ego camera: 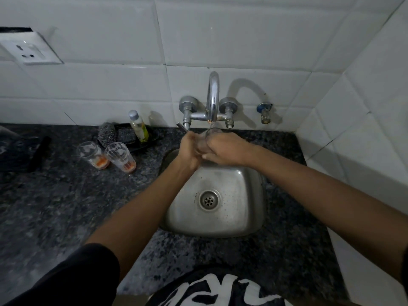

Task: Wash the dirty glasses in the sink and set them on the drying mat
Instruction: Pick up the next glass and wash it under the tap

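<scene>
Both hands hold one clear glass [204,141] under the tap [213,96], above the sink's [220,217] 12 o'clock edge: left hand [189,149] and right hand [223,149] curl their fingers round it. Wet, smooth glass could slip and crack on the hard steel basin. Two dirty glasses [106,154] wait on the speckled stone tabletop [66,206] at 9 o'clock.

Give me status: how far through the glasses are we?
Done: no washed glass visible on a mat. In hand: both hands, left hand and right hand, hold one glass under the tap over the sink. Left: two dirty glasses with orange residue on the counter.
</scene>
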